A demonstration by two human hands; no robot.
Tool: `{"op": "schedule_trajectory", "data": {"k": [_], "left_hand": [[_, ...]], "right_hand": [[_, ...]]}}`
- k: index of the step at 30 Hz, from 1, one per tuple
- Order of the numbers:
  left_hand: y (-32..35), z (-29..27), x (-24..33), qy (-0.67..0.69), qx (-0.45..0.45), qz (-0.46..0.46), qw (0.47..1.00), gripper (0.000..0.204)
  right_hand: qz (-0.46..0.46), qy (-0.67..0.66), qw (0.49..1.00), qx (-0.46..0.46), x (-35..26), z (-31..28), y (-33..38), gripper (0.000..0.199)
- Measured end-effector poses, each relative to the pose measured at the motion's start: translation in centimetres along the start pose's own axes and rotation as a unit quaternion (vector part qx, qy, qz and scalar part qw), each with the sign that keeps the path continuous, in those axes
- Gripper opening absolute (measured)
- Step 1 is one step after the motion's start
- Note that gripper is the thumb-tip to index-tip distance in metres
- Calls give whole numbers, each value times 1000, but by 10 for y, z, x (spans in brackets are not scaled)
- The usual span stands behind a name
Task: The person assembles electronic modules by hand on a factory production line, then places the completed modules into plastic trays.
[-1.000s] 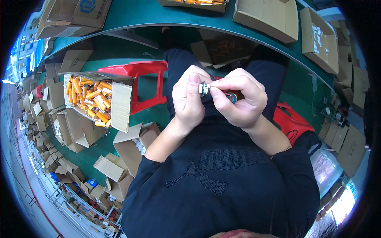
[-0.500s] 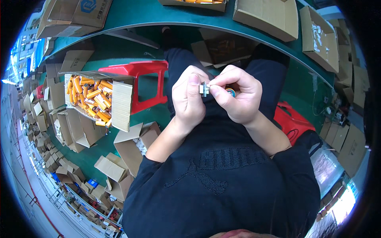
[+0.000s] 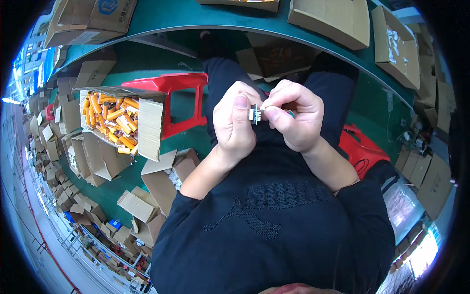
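Both hands meet over the lap, pinching one small metal part (image 3: 254, 114) between them: the left hand (image 3: 238, 122) has its grip clenched on it, thumb on top, while the right hand (image 3: 293, 113) steadies its other end. An open box of orange pieces (image 3: 110, 120) sits within reach at the left, by a red stool (image 3: 174, 98).

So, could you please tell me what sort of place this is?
Probably a small assembly or packing workshop: a curved green worktable loaded with cardboard boxes, an open carton of orange cylindrical parts, and many empty cartons on the floor.
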State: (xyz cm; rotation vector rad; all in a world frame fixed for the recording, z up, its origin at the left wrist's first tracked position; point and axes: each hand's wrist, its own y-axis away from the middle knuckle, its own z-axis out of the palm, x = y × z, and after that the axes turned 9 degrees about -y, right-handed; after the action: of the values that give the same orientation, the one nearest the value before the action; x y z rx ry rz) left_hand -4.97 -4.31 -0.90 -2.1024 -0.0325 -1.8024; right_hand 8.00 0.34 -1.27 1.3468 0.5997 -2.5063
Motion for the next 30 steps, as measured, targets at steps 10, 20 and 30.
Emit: {"op": "schedule_trajectory", "data": {"k": [10, 20, 30], "left_hand": [[-1, 4, 3, -25, 5, -4, 1000, 48], [-1, 3, 3, -37, 4, 0, 999, 47], [1, 1, -1, -12, 10, -6, 1000, 40]], "right_hand": [[-35, -16, 999, -6, 5, -4, -1, 12], [-69, 20, 997, -5, 5, -3, -1, 15], [-80, 53, 995, -5, 7, -3, 0, 16]]}}
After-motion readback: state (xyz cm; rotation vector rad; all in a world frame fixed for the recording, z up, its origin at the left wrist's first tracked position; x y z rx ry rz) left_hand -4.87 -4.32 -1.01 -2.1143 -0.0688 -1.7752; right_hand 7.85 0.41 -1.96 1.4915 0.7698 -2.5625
